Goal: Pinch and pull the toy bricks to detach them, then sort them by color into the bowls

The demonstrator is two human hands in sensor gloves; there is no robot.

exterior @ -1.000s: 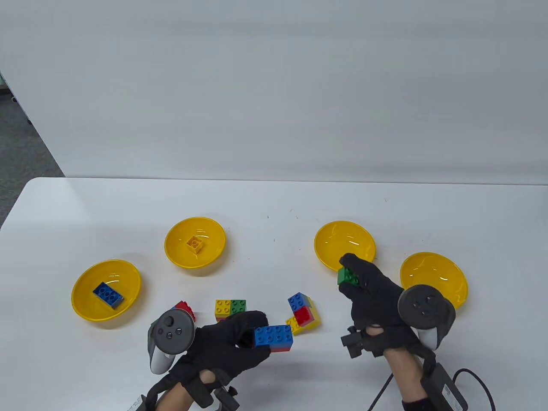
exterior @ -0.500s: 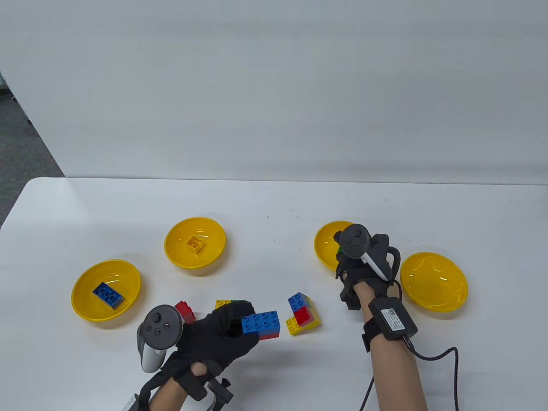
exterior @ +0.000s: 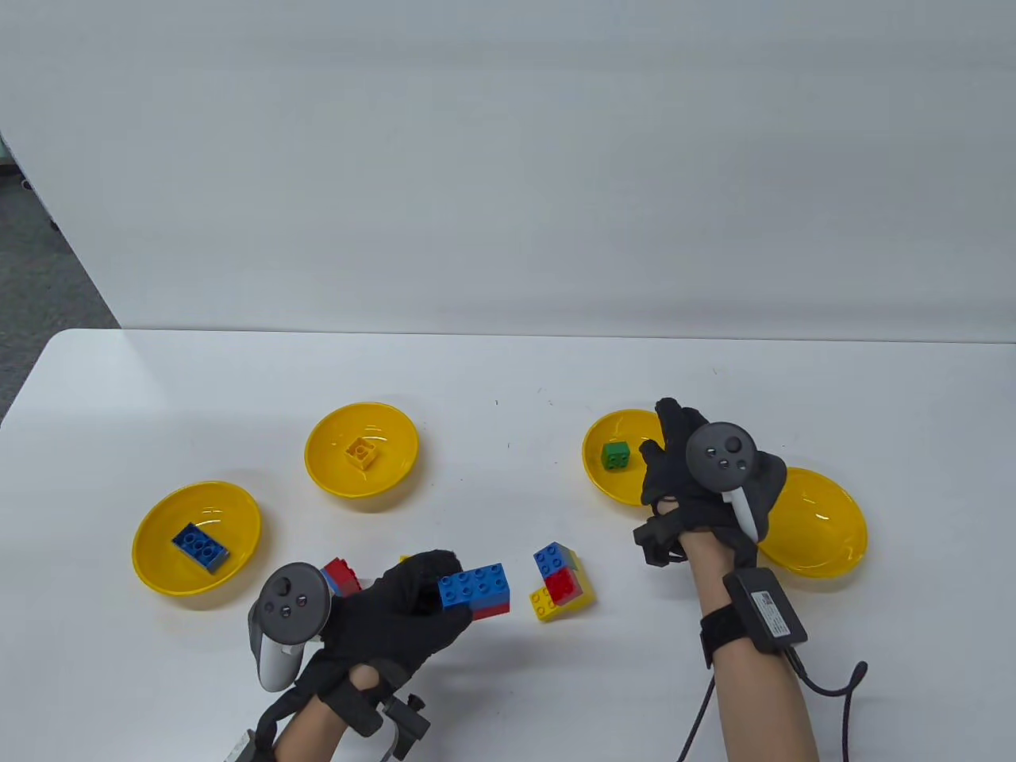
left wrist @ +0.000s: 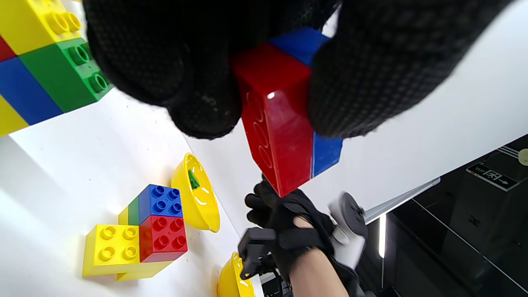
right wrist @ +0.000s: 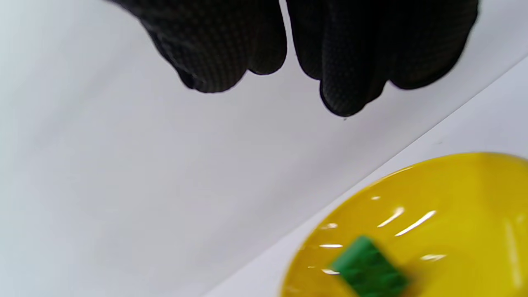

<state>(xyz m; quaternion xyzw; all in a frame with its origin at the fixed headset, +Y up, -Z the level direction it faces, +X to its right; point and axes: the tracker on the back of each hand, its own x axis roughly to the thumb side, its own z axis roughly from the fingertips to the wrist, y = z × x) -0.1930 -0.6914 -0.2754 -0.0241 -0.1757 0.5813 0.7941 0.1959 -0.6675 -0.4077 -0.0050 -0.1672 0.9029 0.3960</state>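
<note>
My left hand [exterior: 444, 583] pinches a blue brick stacked on a red brick [exterior: 475, 591], lifted a little off the table. The left wrist view shows that stack [left wrist: 280, 123] from below, gripped between thumb and fingers. My right hand [exterior: 663, 444] hovers with fingers spread over the right side of a yellow bowl [exterior: 603, 486] and holds nothing. A small green brick [exterior: 616, 456] lies in that bowl and shows blurred in the right wrist view [right wrist: 369, 268]. A blue, red and yellow cluster [exterior: 562, 582] sits on the table between my hands.
A bowl [exterior: 325, 470] holds a yellow brick [exterior: 361, 450]. Another bowl [exterior: 159, 565] holds a blue brick [exterior: 200, 547]. A fourth bowl [exterior: 825, 533], with nothing visible in it, sits partly behind my right tracker. Another brick cluster [exterior: 343, 573] lies half hidden behind my left hand.
My right hand carried the green brick over the bowl and let it go; the brick now lies inside. My left hand drifted slightly left with the blue and red stack.
</note>
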